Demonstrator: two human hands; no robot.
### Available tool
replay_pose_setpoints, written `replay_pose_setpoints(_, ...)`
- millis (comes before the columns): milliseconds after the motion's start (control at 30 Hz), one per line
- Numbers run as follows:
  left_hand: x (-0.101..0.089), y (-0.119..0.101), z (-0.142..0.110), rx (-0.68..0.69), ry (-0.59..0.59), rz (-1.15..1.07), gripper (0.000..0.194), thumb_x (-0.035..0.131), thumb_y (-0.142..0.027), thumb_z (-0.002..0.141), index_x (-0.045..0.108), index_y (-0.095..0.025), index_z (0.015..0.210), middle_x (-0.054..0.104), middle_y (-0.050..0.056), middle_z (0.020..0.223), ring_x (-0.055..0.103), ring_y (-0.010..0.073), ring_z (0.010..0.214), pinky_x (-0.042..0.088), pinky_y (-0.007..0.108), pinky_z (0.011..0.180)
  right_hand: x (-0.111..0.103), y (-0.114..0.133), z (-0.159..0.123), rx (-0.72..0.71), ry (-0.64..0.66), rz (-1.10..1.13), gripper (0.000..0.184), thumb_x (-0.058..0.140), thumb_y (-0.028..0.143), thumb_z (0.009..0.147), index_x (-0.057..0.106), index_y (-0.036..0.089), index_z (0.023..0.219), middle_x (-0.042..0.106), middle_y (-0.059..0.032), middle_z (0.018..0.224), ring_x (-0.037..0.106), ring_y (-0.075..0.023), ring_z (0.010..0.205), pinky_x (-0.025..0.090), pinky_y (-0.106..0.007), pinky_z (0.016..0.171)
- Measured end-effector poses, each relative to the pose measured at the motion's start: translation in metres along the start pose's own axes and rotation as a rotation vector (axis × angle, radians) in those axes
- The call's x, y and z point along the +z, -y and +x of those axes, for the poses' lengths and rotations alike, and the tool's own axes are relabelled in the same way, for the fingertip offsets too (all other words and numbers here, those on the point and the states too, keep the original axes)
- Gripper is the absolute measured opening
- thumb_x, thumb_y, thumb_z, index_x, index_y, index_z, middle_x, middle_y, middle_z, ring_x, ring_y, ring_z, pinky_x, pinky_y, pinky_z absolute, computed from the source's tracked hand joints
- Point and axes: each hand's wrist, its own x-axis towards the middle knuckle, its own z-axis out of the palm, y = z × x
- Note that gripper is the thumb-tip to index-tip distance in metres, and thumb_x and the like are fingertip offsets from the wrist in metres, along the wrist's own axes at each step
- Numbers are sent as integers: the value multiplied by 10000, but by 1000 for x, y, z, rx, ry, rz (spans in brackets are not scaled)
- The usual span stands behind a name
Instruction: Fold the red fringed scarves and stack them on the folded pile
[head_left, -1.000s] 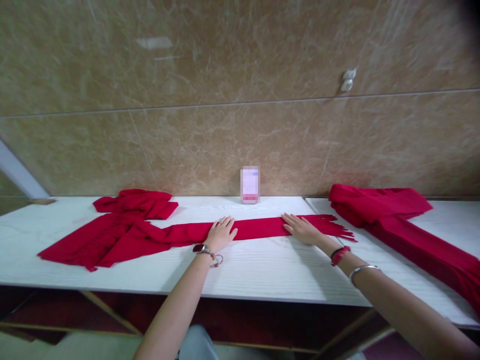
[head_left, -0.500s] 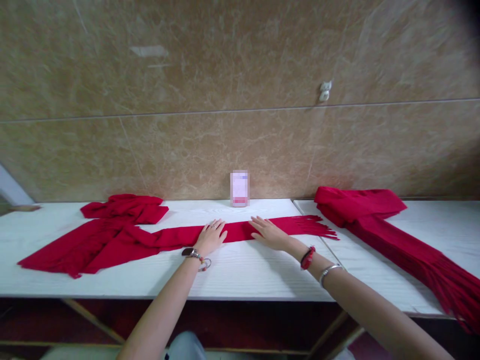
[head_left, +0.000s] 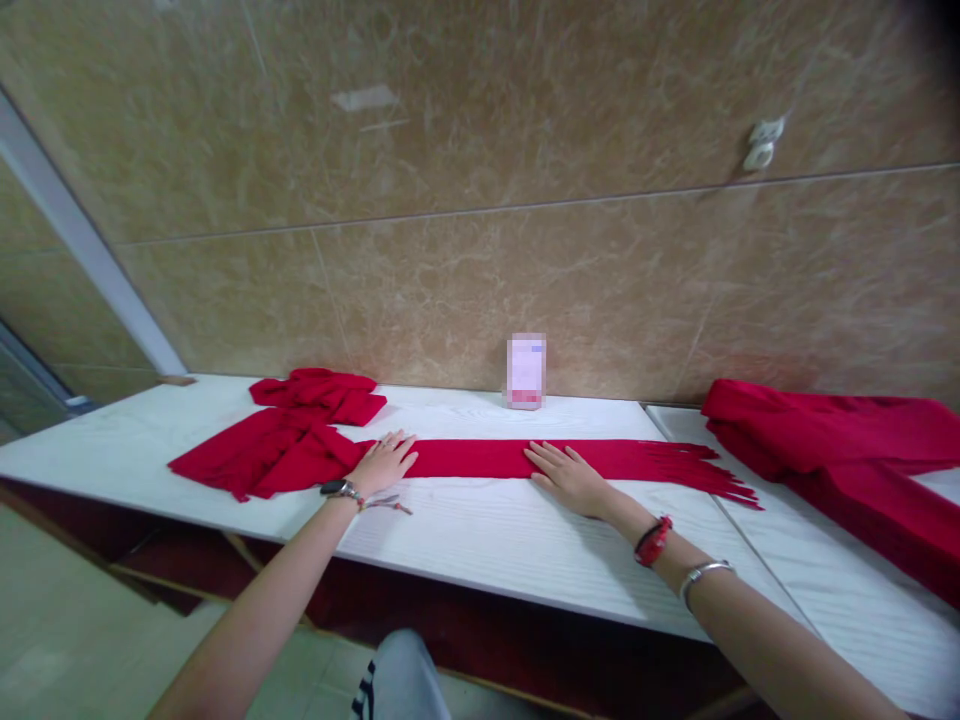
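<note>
A red fringed scarf lies across the white tabletop, its middle part a flat narrow strip. My left hand rests flat on the strip's left part, fingers stretched out, beside the bunched red cloth. Farther right, my right hand lies open on the same strip, palm down. Beyond it the fringe spreads to the right. What lies under the palms is hidden.
Another red scarf lies folded at the right. A small upright pale box-like object, blurred out, stands by the tiled wall. The white table has a seam at the right and dark shelving below.
My left hand has slid left along the scarf, leaving a longer flat stretch between the hands. My right hand stays on the strip. The camera view has turned and tilted.
</note>
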Motion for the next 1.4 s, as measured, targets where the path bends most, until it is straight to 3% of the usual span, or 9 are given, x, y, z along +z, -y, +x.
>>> replay_pose_setpoints(100, -1, -12, -1, 63, -25, -18, 473, 280, -358, 925, 335, -193, 1366, 257, 94, 1454, 205, 237, 1335, 209, 400, 1057, 0, 1, 2, 10, 20, 4, 510, 259, 427, 928, 321, 201, 1381, 291, -101, 1437, 247, -254, 1317, 223, -508, 1035)
replay_pose_setpoints(300, 7, -41, 5, 353, -94, -42, 445, 300, -389, 939, 361, -235, 1351, 270, 58, 1452, 200, 220, 1337, 220, 398, 1055, -9, 26, 22, -25, -6, 20, 577, 259, 489, 913, 320, 157, 1381, 270, -133, 1445, 202, -277, 1330, 195, -522, 1046)
replay_pose_setpoints(433, 13, -42, 5, 352, -139, -27, 455, 281, -395, 944, 337, -240, 1367, 285, 44, 1447, 219, 211, 1332, 210, 401, 1059, -5, 38, 38, -99, 9, 22, 539, 218, 469, 928, 302, 203, 1389, 283, -96, 1444, 208, -274, 1329, 202, -540, 1035)
replay_pose_setpoints(567, 12, -42, 2, 344, -141, -24, 458, 281, -401, 943, 326, -251, 1373, 282, 27, 1448, 230, 201, 1327, 213, 387, 1059, 3, 30, 39, -119, 32, 28, 523, 193, 456, 938, 298, 214, 1389, 302, -67, 1436, 238, -251, 1320, 215, -507, 1042)
replay_pose_setpoints(800, 5, -34, -4, 232, -75, -27, 454, 274, -381, 941, 315, -265, 1377, 249, 24, 1462, 205, 220, 1335, 205, 419, 1057, -1, 11, 25, -100, 27, 8, 499, 187, 410, 944, 284, 221, 1395, 293, -70, 1437, 257, -229, 1315, 237, -469, 1045)
replay_pose_setpoints(1033, -7, -8, -13, -41, 48, 19, 468, 266, -363, 928, 307, -257, 1382, 252, 54, 1459, 209, 268, 1332, 196, 481, 1042, -1, -6, 13, -54, 60, 23, 515, 180, 413, 941, 285, 198, 1397, 274, -70, 1445, 213, -220, 1330, 215, -451, 1060)
replay_pose_setpoints(1167, -9, -12, -12, -109, 75, 19, 487, 258, -328, 923, 295, -197, 1390, 251, 110, 1453, 206, 289, 1330, 197, 510, 1031, 1, -11, 12, -43, 50, 29, 522, 182, 423, 938, 293, 194, 1394, 287, -75, 1442, 224, -215, 1327, 214, -447, 1060)
replay_pose_setpoints(1233, -7, -25, -8, -59, 61, 10, 483, 268, -324, 920, 313, -183, 1380, 246, 123, 1453, 193, 300, 1332, 185, 532, 1027, 0, -8, 14, -37, 46, 29, 522, 184, 424, 937, 319, 189, 1383, 305, -84, 1435, 245, -220, 1320, 217, -453, 1056)
replay_pose_setpoints(1400, -4, -70, 8, 254, -26, -63, 455, 258, -362, 939, 318, -239, 1373, 216, 76, 1470, 158, 260, 1347, 149, 514, 1049, -6, 16, 26, -65, -1, 24, 530, 203, 465, 928, 323, 215, 1380, 279, -92, 1448, 214, -254, 1329, 202, -515, 1042)
